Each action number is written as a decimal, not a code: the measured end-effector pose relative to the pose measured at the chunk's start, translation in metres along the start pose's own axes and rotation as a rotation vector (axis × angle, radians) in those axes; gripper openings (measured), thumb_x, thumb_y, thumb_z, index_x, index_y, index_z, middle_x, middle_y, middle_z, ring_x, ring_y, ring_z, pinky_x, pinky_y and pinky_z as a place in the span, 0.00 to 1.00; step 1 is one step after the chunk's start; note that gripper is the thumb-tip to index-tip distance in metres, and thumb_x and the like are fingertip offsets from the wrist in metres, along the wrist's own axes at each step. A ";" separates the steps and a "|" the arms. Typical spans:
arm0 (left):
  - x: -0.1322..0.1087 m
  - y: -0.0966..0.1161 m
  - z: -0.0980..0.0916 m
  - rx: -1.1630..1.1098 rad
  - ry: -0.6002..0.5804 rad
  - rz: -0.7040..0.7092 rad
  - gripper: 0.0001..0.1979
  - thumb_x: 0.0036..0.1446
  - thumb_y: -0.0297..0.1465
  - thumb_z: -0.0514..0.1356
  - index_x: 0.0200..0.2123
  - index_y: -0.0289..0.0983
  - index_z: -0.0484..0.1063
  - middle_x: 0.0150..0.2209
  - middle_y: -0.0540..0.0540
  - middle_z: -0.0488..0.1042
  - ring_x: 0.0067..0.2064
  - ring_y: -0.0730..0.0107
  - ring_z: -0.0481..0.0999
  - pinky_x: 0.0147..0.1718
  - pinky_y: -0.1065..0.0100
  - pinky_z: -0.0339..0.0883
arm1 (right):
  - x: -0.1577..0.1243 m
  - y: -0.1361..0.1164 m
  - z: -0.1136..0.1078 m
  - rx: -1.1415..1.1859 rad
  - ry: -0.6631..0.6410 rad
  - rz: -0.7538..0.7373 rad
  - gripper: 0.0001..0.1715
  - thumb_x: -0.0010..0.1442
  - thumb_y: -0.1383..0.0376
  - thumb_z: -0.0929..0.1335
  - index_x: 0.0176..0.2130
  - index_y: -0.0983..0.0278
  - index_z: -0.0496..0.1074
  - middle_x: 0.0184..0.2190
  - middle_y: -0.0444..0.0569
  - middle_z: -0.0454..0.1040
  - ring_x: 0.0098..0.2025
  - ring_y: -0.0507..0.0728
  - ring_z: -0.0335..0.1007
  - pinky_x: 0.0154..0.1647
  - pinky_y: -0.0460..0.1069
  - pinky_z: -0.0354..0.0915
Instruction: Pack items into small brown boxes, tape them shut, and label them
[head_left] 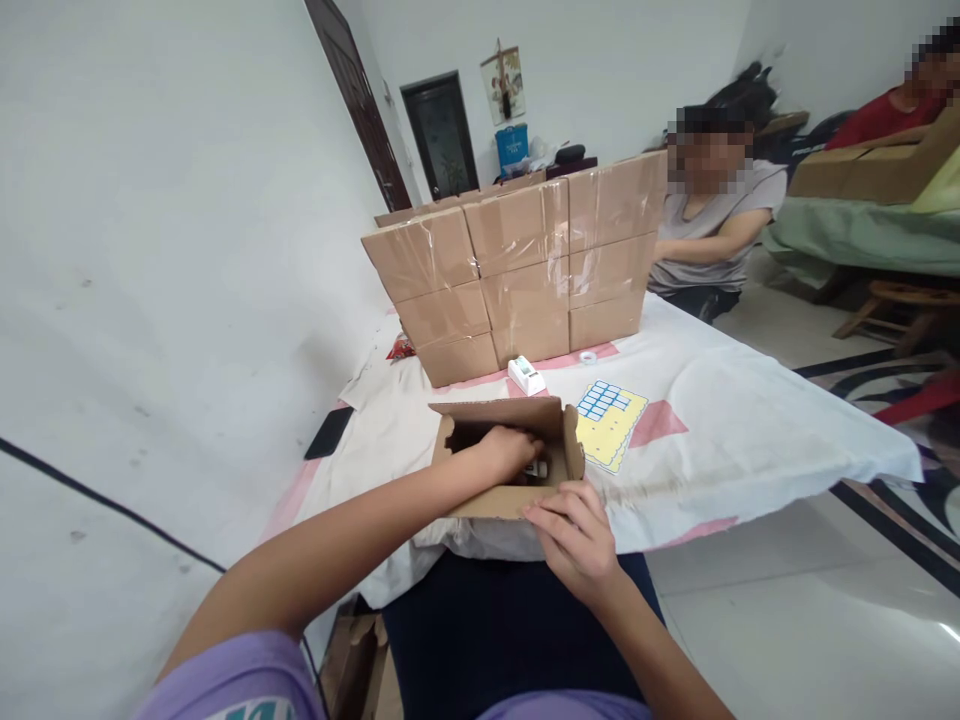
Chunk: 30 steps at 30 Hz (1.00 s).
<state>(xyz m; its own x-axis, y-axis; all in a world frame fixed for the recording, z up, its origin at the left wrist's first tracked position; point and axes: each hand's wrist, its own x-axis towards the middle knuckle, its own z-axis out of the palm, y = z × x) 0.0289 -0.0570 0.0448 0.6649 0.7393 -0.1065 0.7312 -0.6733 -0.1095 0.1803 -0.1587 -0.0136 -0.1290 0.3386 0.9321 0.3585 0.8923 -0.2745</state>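
Observation:
A small open cardboard box (559,430) sits at the near edge of a cloth-covered table (750,420). My left hand (508,450) reaches down inside the box; its fingers are hidden among dark items there, so what it holds cannot be made out. My right hand (574,535) rests on the box's near wall with fingers curled over the cardboard edge, steadying it.
A wall of stacked taped cartons (517,275) stands across the table behind the box. A small white device (526,376), a tape roll (588,357), a yellow sheet of blue labels (609,420) and a black phone (328,432) lie nearby. Another person (712,225) sits beyond the cartons.

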 end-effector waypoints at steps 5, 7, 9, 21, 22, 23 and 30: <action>0.000 -0.002 -0.017 0.001 -0.047 0.057 0.12 0.58 0.26 0.64 0.46 0.32 0.77 0.44 0.41 0.82 0.44 0.56 0.81 0.36 0.66 0.70 | 0.008 0.004 -0.007 0.017 -0.060 0.081 0.23 0.60 0.82 0.69 0.48 0.58 0.75 0.37 0.51 0.75 0.43 0.60 0.66 0.41 0.57 0.71; -0.004 -0.010 -0.033 -0.021 -0.039 0.062 0.13 0.59 0.30 0.65 0.47 0.35 0.77 0.45 0.42 0.82 0.44 0.56 0.82 0.38 0.65 0.71 | 0.011 0.008 -0.009 0.013 -0.082 0.114 0.22 0.62 0.81 0.67 0.48 0.57 0.75 0.38 0.50 0.74 0.44 0.61 0.66 0.44 0.58 0.71; -0.019 -0.021 -0.049 -0.048 -0.005 0.062 0.15 0.63 0.37 0.63 0.51 0.39 0.75 0.49 0.43 0.81 0.47 0.58 0.81 0.42 0.65 0.72 | 0.013 0.015 -0.013 -0.038 -0.020 0.153 0.24 0.63 0.79 0.67 0.51 0.55 0.74 0.43 0.51 0.73 0.47 0.62 0.68 0.49 0.61 0.70; -0.147 -0.057 0.083 -0.741 0.794 -0.191 0.53 0.48 0.73 0.36 0.49 0.42 0.79 0.58 0.36 0.77 0.70 0.39 0.61 0.69 0.36 0.44 | 0.005 0.083 -0.011 0.160 -0.238 0.434 0.18 0.67 0.61 0.68 0.56 0.54 0.71 0.63 0.53 0.67 0.66 0.66 0.61 0.66 0.66 0.61; -0.144 -0.054 0.089 -0.748 0.812 -0.192 0.53 0.48 0.73 0.35 0.49 0.42 0.79 0.58 0.36 0.77 0.70 0.39 0.61 0.70 0.36 0.42 | 0.006 0.084 -0.008 0.157 -0.221 0.451 0.15 0.67 0.61 0.68 0.53 0.55 0.72 0.62 0.53 0.69 0.65 0.66 0.63 0.65 0.65 0.61; -0.140 -0.051 0.091 -0.759 0.846 -0.226 0.50 0.51 0.71 0.36 0.51 0.42 0.78 0.57 0.37 0.78 0.70 0.41 0.62 0.70 0.36 0.41 | 0.007 0.084 -0.004 0.156 -0.206 0.476 0.13 0.67 0.60 0.68 0.51 0.56 0.73 0.60 0.54 0.70 0.64 0.66 0.64 0.64 0.65 0.62; -0.104 -0.048 0.063 -0.719 1.032 -0.517 0.37 0.65 0.33 0.55 0.73 0.44 0.42 0.75 0.37 0.46 0.75 0.53 0.47 0.70 0.44 0.51 | 0.020 0.083 0.026 0.361 -0.020 0.753 0.43 0.66 0.63 0.64 0.73 0.52 0.44 0.73 0.53 0.54 0.73 0.61 0.52 0.72 0.63 0.53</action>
<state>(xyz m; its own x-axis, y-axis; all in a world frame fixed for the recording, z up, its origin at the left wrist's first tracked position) -0.0854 -0.1019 -0.0013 -0.1281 0.7851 0.6060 0.6362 -0.4037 0.6575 0.1835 -0.0702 -0.0243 0.0092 0.8849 0.4657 0.0376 0.4650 -0.8845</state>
